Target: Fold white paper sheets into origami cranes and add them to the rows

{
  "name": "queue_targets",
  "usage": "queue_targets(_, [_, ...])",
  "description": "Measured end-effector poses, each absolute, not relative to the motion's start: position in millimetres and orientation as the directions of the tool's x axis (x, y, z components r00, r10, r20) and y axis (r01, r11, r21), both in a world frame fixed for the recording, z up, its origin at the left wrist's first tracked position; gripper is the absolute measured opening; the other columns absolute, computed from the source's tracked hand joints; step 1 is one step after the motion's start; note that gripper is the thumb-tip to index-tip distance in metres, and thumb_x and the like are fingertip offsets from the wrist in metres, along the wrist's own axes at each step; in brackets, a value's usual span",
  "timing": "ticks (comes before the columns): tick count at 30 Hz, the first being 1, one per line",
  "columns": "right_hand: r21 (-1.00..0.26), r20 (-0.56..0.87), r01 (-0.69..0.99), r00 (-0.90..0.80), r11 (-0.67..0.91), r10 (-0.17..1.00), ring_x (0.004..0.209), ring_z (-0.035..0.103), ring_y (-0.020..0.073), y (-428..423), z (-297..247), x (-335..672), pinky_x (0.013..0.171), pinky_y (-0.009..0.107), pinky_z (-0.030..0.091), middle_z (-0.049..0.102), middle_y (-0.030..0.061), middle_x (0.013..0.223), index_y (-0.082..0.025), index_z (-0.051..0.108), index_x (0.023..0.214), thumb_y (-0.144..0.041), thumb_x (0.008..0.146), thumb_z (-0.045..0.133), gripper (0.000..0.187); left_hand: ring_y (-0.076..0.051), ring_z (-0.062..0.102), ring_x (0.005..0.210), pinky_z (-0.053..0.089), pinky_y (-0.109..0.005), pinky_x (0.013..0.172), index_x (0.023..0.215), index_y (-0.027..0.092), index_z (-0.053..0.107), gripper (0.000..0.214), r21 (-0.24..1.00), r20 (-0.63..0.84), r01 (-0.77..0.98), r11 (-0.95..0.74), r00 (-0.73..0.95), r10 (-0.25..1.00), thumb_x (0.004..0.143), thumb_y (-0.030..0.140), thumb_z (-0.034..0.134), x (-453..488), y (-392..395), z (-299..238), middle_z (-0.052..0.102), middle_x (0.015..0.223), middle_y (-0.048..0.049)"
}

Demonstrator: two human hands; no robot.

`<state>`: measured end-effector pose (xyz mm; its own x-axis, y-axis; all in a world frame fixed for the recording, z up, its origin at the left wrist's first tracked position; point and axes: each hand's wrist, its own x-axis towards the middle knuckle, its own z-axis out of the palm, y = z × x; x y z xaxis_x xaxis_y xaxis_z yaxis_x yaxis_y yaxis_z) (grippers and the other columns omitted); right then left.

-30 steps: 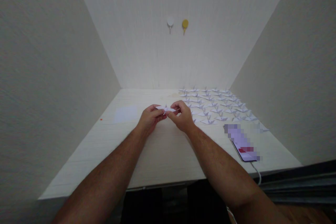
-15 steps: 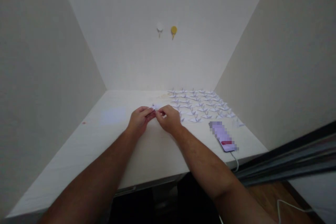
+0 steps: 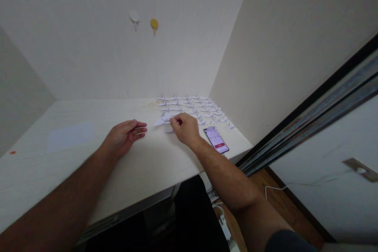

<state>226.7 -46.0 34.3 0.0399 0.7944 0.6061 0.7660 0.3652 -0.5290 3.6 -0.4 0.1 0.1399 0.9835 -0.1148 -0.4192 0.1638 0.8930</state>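
Note:
My right hand point(image 3: 185, 128) pinches a small white folded paper crane point(image 3: 163, 120) just above the white table point(image 3: 141, 165), at the near edge of the rows of cranes. My left hand point(image 3: 125, 136) rests a little to the left of it with fingers stretched out and nothing in them. Several finished white paper cranes point(image 3: 191, 107) stand in rows at the back right of the table.
A phone point(image 3: 216, 139) with a lit screen lies right of my right hand, near the table's edge. A flat sheet of white paper point(image 3: 71, 136) lies at the left. Two wall hooks point(image 3: 144, 19), white and yellow, hang above. A dark door frame point(image 3: 310, 110) runs along the right.
My left hand has let go of the crane and drawn back to the left, opening. The right hand keeps the crane. The camera has swung to the right.

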Motion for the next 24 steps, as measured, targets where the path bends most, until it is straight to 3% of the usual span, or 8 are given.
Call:
queue_targets(5, [-0.511,0.602,0.838,0.192,0.190,0.775,0.062,0.054,0.0145,-74,44,340,0.063,0.028,0.039,0.063,0.0009,0.066,-0.019,0.066,0.069,-0.034,0.082,0.057,0.021,-0.009,0.057,0.056,0.045,-0.018,0.048,0.070,0.012,0.065,0.016,0.929,-0.079,-0.364,0.071,-0.007,0.997,0.084,0.012,0.057,3,5,-2,0.067,0.069,-0.0032])
queue_targets(12, [-0.490,0.453,0.855,0.416,-0.170,0.789,0.058,0.054,0.0138,-89,32,448,0.056,0.027,0.034,0.063,0.0031,0.061,-0.015,0.068,0.067,-0.033,0.078,0.056,0.024,-0.009,0.051,0.053,0.040,-0.020,0.048,0.066,0.011,0.063,0.015,0.952,-0.075,-0.302,0.051,-0.068,0.995,0.081,0.008,0.059,9,4,-1,0.064,0.061,-0.0016])
queue_targets(19, [-0.372,0.327,0.883,0.414,-0.287,0.849,0.062,0.056,0.0135,-80,13,466,0.057,0.025,0.033,0.069,0.0043,0.069,-0.015,0.070,0.071,-0.029,0.080,0.055,0.022,-0.009,0.052,0.051,0.041,-0.020,0.045,0.065,0.011,0.063,0.007,0.954,-0.054,-0.297,0.034,-0.062,0.997,0.069,0.015,0.066,7,7,-7,0.064,0.064,-0.0023])
queue_targets(24, [-0.317,0.297,0.906,0.376,-0.281,0.877,0.066,0.059,0.0140,-73,11,470,0.059,0.024,0.035,0.071,0.0049,0.075,-0.016,0.071,0.074,-0.029,0.082,0.056,0.021,-0.009,0.052,0.049,0.040,-0.020,0.044,0.063,0.011,0.063,0.014,0.953,-0.034,-0.302,0.014,-0.063,0.997,0.058,0.021,0.072,6,12,-10,0.064,0.063,-0.0026])
